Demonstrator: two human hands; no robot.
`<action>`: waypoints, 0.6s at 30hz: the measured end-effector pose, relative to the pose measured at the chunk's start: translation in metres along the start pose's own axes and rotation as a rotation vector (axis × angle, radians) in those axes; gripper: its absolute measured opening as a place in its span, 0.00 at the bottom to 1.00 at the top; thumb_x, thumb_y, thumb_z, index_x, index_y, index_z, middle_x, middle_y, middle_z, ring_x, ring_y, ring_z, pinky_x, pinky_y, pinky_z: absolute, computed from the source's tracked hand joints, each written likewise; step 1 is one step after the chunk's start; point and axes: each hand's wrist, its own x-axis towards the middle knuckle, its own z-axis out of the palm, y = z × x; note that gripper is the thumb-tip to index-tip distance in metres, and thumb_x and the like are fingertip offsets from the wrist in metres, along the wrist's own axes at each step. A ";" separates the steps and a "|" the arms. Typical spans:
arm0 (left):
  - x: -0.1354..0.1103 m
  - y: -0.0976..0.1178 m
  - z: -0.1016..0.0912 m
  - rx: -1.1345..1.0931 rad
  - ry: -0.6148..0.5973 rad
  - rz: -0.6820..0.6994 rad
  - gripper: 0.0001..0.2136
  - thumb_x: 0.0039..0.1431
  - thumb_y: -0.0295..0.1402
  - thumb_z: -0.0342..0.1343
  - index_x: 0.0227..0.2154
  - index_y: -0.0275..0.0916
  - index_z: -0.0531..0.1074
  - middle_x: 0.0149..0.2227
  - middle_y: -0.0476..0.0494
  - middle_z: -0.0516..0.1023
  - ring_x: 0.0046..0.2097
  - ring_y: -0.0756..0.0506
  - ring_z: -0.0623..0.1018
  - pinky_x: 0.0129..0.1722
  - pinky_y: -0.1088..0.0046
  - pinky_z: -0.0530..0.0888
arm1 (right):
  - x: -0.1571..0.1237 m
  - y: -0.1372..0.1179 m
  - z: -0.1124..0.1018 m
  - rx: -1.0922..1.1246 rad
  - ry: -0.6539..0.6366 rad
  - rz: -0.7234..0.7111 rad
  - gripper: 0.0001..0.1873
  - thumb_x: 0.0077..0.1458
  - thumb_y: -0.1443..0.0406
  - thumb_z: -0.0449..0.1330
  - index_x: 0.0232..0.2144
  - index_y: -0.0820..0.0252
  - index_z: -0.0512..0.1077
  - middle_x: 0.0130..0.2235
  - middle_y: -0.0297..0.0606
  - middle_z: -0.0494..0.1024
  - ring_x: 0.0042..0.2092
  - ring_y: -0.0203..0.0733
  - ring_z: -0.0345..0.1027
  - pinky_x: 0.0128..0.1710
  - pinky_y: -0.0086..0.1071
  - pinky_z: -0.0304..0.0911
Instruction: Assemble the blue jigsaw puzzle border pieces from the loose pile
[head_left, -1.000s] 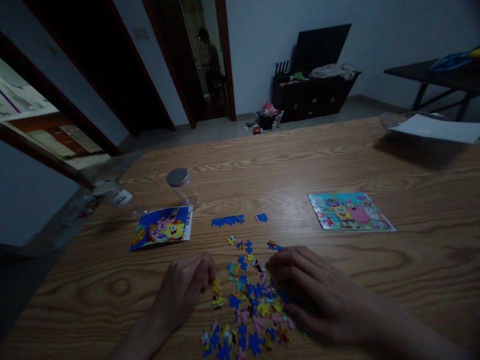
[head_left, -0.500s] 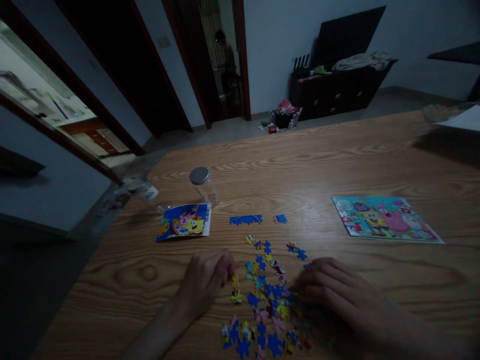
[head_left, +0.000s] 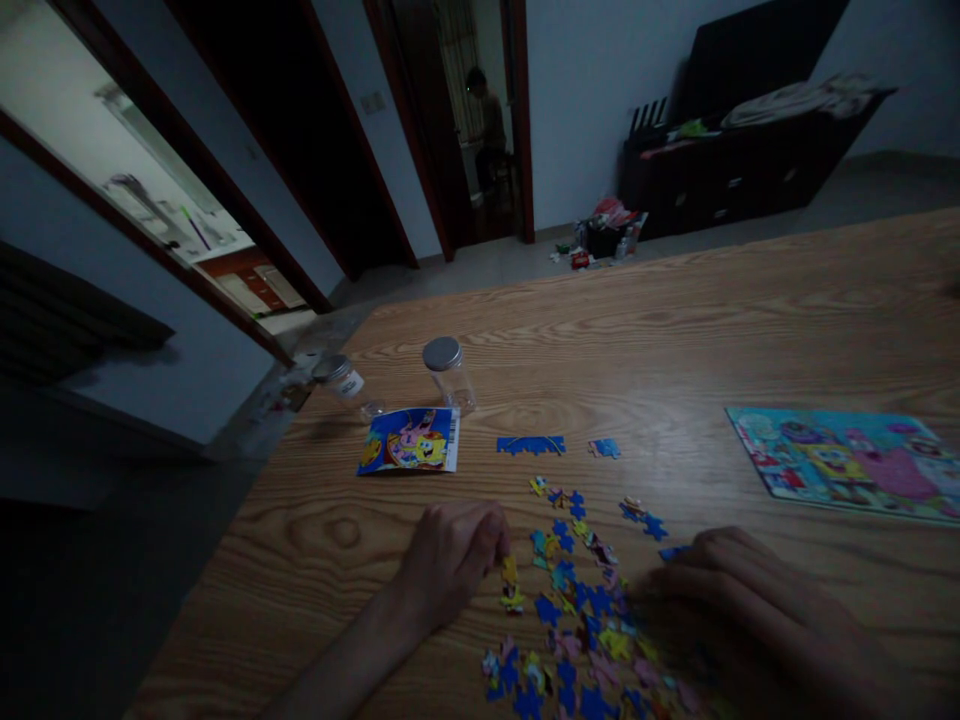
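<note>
My left hand [head_left: 456,548] rests on the wooden table with its fingers curled together. Its fingertips are at the end of a yellow puzzle piece [head_left: 510,572] lying left of the pile. Across from it, my right hand [head_left: 739,590] spreads over the right side of the loose puzzle pieces [head_left: 598,600], fingers loosely bent and slightly blurred. A blue piece [head_left: 673,552] pokes out beside its knuckles. Beyond the pile lie a joined blue puzzle strip [head_left: 531,446] and a small joined blue-and-pink section [head_left: 604,448].
At the left are a cartoon picture card [head_left: 411,440] and two clear jars, one standing [head_left: 450,378], another labelled [head_left: 346,382]. A larger cartoon picture sheet [head_left: 855,462] lies at right. A person [head_left: 487,125] sits beyond the doorway.
The view has shifted, so everything appears further right. My right hand has drawn a little right, away from the pile, uncovering more pieces. My left hand stays by the yellow piece.
</note>
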 end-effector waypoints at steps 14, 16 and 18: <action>0.000 -0.003 0.001 0.012 0.001 0.020 0.30 0.80 0.45 0.31 0.28 0.41 0.72 0.23 0.50 0.74 0.26 0.48 0.76 0.33 0.74 0.69 | -0.001 0.007 -0.008 0.220 -0.001 0.252 0.12 0.68 0.65 0.58 0.53 0.51 0.71 0.44 0.45 0.82 0.41 0.48 0.81 0.38 0.36 0.80; -0.001 -0.002 0.001 0.015 0.009 0.009 0.29 0.80 0.44 0.33 0.28 0.41 0.72 0.22 0.50 0.74 0.26 0.48 0.76 0.32 0.74 0.68 | 0.004 0.003 -0.011 0.221 0.021 0.254 0.11 0.70 0.66 0.56 0.53 0.52 0.71 0.46 0.46 0.81 0.43 0.46 0.81 0.41 0.38 0.80; -0.001 -0.003 0.001 0.021 0.010 0.004 0.28 0.80 0.43 0.34 0.27 0.41 0.72 0.22 0.50 0.73 0.25 0.48 0.75 0.31 0.74 0.67 | 0.009 0.000 -0.013 0.249 0.029 0.254 0.11 0.71 0.67 0.54 0.52 0.53 0.71 0.47 0.47 0.81 0.45 0.46 0.81 0.42 0.38 0.80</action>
